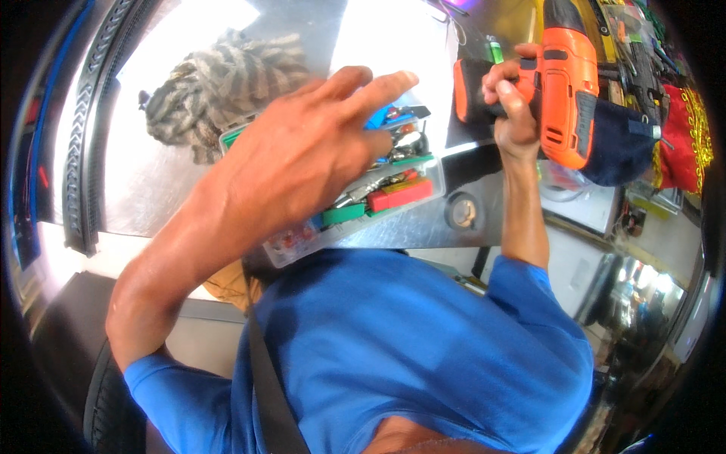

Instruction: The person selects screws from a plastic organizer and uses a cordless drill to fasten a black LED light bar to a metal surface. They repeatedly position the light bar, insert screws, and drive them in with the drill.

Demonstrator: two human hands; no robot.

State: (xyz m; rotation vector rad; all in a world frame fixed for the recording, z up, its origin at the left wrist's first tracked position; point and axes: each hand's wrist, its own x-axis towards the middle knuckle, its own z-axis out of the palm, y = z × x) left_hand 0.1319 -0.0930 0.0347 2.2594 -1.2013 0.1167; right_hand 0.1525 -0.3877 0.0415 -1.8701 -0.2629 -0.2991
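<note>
My left hand [318,140] hovers over a clear plastic compartment box [291,253], its index finger stretched out and the fingers apart. Its underside and part of the box are hidden from me. Inside the box lie small metal pieces [408,142], a red block [401,195], a green block [344,214] and something blue [380,117]. Off to the right, my right hand [516,125] is wrapped round the handle of an orange and black cordless drill [569,98]. The drill is held up beside the box, its black chuck end [563,15] toward the far edge.
A striped grey-brown fluffy cloth [219,87] lies behind the box on the shiny metal table [355,238]. A roll of tape [463,210] sits near the front edge. Rightward are a dark blue cloth [624,144], a red cloth with yellow trim [684,140] and assorted tools.
</note>
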